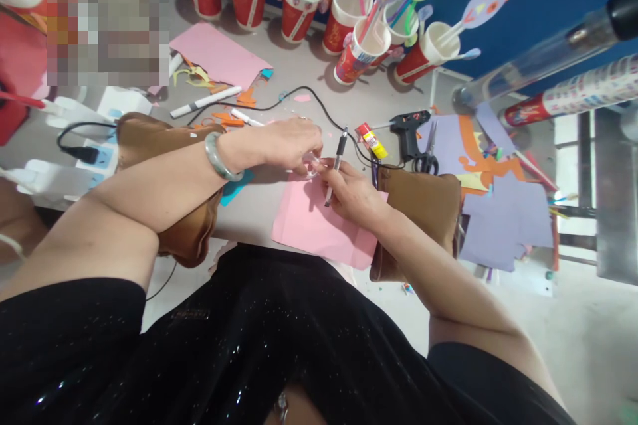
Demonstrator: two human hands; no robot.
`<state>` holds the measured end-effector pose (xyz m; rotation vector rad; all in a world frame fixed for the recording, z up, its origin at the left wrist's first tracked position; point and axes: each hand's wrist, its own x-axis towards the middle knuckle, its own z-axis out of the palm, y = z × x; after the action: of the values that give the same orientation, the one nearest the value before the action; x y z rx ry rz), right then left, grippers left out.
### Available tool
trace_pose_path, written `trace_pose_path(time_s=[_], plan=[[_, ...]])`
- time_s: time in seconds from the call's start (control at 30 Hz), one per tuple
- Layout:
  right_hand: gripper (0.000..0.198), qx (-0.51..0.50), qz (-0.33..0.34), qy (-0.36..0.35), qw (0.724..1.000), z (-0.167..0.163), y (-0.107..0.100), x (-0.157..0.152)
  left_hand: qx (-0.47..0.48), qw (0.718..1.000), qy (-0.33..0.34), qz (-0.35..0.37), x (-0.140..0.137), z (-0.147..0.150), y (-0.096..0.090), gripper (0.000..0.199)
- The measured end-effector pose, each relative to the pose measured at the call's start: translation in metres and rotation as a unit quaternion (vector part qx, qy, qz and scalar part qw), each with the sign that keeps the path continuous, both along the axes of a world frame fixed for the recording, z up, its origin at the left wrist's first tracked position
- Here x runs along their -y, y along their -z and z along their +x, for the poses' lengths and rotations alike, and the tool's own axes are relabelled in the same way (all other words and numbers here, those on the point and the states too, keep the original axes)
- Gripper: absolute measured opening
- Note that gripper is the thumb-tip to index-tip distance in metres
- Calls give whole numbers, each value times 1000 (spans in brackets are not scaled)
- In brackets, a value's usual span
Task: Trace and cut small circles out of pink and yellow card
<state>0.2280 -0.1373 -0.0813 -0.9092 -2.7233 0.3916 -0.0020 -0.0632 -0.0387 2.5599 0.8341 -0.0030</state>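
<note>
Mid-frame, left hand (292, 141) and right hand (356, 194) both pinch a clear round plastic bit (311, 165), black-and-clear plastic pen (339, 153) tucked in the right, probably so it can still grip.

A black-topped pen (337, 161) slants above pink paper (319, 226), near a clear rounded piece (312, 164).

No legible text; print on red cups (359, 53) and yellow-red tube (371, 141) too blurred
</note>
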Motion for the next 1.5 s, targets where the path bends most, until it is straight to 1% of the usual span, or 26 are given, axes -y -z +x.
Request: trace_pose_path(time_s=[0.07,0.13,0.23,0.3,0.37,0.47,0.5,0.57,0.63,0.73,0.87,0.97,1.1,1.27,1.37,1.43,1.5], plan=[[67,-3,-1,1,1000,1,-1,0,-38,999,4,11,1,1,-3,23],[68,-14,9,-1,1000,3,-3,2,-46,999,2,8,0,0,-3,29],[67,-60,56,-20,996,5,-10,10,-35,999,-13,-6,-1,-1,-2,38],[67,-105,89,-36,990,5,-17,20,-34,999,-19,-17,-2,-1,-2,37],[66,-140,108,-56,983,2,-25,32,-31,999,-19,-25,-2,-1,-2,30],[62,-135,146,-100,975,-9,-35,51,-27,999,-20,-32,-2,0,-1,23],[59,-128,157,-117,972,-14,-36,56,-23,999,-23,-30,-2,0,0,24],[52,-108,171,-127,971,-26,-37,64,-15,999,-27,-24,-3,0,3,28],[42,-81,181,-110,974,-39,-36,69,-10,999,-30,-20,-3,0,5,32],[30,-19,198,-61,978,-57,-34,70,-3,999,-30,-19,-3,-1,6,34],[29,66,211,7,975,-76,-29,68,7,999,-22,-23,-3,-4,2,39],[32,117,189,50,974,-86,-24,66,10,1000,-15,-15,-2,-6,1,40],[36,124,138,85,979,-93,-16,63,3,1000,-16,-13,-1,-6,-1,40],[41,124,141,104,977,-94,-10,56,-19,1000,-18,-15,0,-5,-8,40],[40,126,134,115,976,-96,-7,52,-22,999,-19,-17,2,-5,-12,41],[41,129,133,118,976,-97,-6,50,-12,1000,-21,-13,2,-6,-12,41],[42,137,147,114,973,-98,-4,48,-2,1000,-18,-12,1,-6,-9,41]])
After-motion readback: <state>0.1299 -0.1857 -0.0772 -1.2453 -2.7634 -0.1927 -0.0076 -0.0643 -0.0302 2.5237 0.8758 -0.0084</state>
